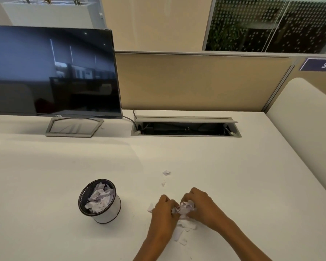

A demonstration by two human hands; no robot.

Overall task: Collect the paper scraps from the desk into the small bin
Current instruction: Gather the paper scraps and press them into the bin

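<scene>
Nearest the viewer, two bare forearms reach in from the bottom edge over a plain white desk [45, 166]. The left hand [163, 211] and the right hand [199, 206] are drawn together, fingers curled shut around one crumpled wad of white paper scraps [185, 207] pinched between them just above the desktop. Directly beneath the hands, toward the viewer, several flat torn white paper pieces [183, 232] lie loose on the desk, and one small scrap [150, 207] sits just beside the left hand's outer edge. To the left of the hands, near but apart from them, stands a small round bin with black mesh inside and a white outer wall [109, 210], upright and already partly filled with crumpled scraps. The strip of desk between bin and hands is bare. A little beyond the hands lie two more small white scraps [166, 173], one behind the other. Past them the desk runs open and bare on both sides. Further back, a grey cable tray with its lid raised [185, 127] is set into the desk, and a dark flat monitor on a grey stand [51, 72] sits at the far left. A beige partition panel [196, 81] closes the desk's far edge.
</scene>
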